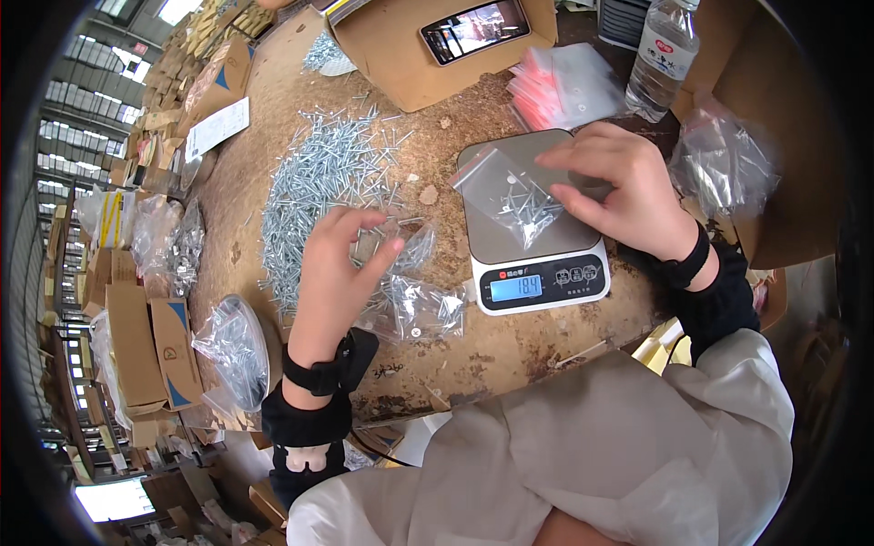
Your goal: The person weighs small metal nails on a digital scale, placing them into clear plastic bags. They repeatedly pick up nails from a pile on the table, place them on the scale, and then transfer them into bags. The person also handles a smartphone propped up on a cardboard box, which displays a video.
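A digital scale (pixel 571 240) with a lit blue display stands on the worn wooden table. On its plate lies a clear zip bag (pixel 484 186) with several silver screws (pixel 530 207) inside. My right hand (pixel 628 187) hovers at the bag's right side, thumb and fingers apart, gripping nothing. To the left, my left hand (pixel 339 264) is over the near right edge of a large pile of loose screws (pixel 305 196), its thumb and index finger spread with nothing visible between them. Filled clear bags (pixel 428 309) of screws lie just right of that hand.
Behind the scale are a cardboard box (pixel 382 68) with a phone (pixel 475 31) on it, a stack of red-edged zip bags (pixel 569 86) and a water bottle (pixel 662 64). A bundle of clear plastic (pixel 726 164) lies far right. Cartons (pixel 137 346) and a bagged bundle (pixel 235 350) stand left.
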### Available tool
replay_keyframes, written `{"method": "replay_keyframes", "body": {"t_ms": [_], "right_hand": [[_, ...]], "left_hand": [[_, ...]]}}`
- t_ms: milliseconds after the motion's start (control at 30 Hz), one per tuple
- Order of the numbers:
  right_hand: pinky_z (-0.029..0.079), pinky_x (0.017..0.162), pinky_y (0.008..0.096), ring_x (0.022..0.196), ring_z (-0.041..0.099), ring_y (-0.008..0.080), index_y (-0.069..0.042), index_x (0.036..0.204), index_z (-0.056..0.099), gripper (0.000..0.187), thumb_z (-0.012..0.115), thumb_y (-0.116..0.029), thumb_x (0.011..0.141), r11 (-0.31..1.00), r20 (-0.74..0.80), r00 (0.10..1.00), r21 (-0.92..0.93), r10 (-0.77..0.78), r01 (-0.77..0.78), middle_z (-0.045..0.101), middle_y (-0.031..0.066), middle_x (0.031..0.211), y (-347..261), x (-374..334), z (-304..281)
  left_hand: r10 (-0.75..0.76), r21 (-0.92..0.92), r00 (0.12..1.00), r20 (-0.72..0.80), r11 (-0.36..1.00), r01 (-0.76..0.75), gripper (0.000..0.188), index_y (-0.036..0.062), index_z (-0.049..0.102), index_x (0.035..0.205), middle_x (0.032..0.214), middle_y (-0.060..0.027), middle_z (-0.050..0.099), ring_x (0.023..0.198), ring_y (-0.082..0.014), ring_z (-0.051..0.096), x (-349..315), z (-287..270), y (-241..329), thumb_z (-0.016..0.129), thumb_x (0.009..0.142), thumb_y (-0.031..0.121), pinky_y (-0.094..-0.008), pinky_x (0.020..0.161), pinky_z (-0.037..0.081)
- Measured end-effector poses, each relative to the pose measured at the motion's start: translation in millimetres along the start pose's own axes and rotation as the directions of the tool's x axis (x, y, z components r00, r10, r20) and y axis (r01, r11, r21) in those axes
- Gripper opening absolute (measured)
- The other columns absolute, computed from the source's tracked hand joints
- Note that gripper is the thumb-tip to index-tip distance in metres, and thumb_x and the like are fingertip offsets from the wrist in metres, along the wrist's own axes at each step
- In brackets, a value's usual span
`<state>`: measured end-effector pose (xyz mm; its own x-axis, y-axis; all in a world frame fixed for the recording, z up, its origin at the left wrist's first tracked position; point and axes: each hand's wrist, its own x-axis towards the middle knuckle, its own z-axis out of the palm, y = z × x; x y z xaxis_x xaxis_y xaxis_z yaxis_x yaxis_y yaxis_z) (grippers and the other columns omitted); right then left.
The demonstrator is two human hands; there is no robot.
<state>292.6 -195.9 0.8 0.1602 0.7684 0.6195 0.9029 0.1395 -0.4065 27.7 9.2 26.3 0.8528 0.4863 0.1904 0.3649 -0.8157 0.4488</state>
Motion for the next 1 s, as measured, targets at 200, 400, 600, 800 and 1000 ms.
{"method": "replay_keyframes", "body": {"t_ms": [200,400,600,800,1000], "right_hand": [[0.055,0.077,0.0375,0.088,0.064,0.0291,-0.006,0.102,0.074,0.032,0.077,-0.008,0.070,1.000,0.078,0.997,-0.015,-0.009,0.010,0.073,0.0086,0.095,-2,-1,-3],[0.056,0.077,0.0367,0.091,0.064,0.0274,-0.009,0.103,0.075,0.036,0.079,-0.008,0.066,0.999,0.085,0.996,-0.021,-0.029,0.031,0.073,0.0041,0.097,-7,-2,-3],[0.056,0.079,0.0362,0.096,0.064,0.0262,-0.011,0.106,0.073,0.041,0.079,-0.010,0.066,0.996,0.131,0.989,-0.054,-0.060,0.068,0.072,0.0003,0.108,-11,-4,0],[0.055,0.077,0.0369,0.094,0.062,0.0245,-0.010,0.096,0.070,0.030,0.075,-0.014,0.067,0.924,0.374,0.919,-0.293,-0.126,0.246,0.070,0.0009,0.104,-13,-11,6],[0.051,0.070,0.0410,0.084,0.062,0.0306,-0.007,0.081,0.062,0.020,0.070,-0.007,0.063,0.982,0.262,0.965,-0.180,-0.009,0.058,0.063,0.0071,0.084,6,-2,-9]], "left_hand": [[0.077,0.259,0.997,-0.011,0.963,-0.071,0.026,0.0063,0.069,0.094,0.099,-0.0086,0.067,0.094,-0.0295,0.062,-8,20,0,0.080,0.076,0.021,-0.0412,0.088,0.044],[0.127,0.347,0.982,-0.142,0.935,-0.071,0.012,0.0065,0.064,0.087,0.091,-0.0053,0.065,0.094,-0.0274,0.061,-11,23,0,0.073,0.080,0.011,-0.0445,0.095,0.037],[0.053,0.123,0.835,-0.547,0.992,0.018,0.006,0.0030,0.058,0.089,0.086,-0.0044,0.062,0.084,-0.0158,0.058,-21,-21,19,0.062,0.092,0.001,-0.0300,0.082,0.044],[-0.104,-0.611,0.973,-0.205,0.790,-0.045,0.007,0.0011,0.060,0.096,0.087,-0.0012,0.064,0.080,-0.0081,0.060,21,22,49,0.061,0.098,0.007,-0.0239,0.074,0.048],[-0.003,-0.529,1.000,0.000,0.849,0.003,0.015,0.0000,0.063,0.106,0.092,-0.0077,0.069,0.084,-0.0172,0.065,46,66,42,0.064,0.097,0.012,-0.0285,0.079,0.050]]}}
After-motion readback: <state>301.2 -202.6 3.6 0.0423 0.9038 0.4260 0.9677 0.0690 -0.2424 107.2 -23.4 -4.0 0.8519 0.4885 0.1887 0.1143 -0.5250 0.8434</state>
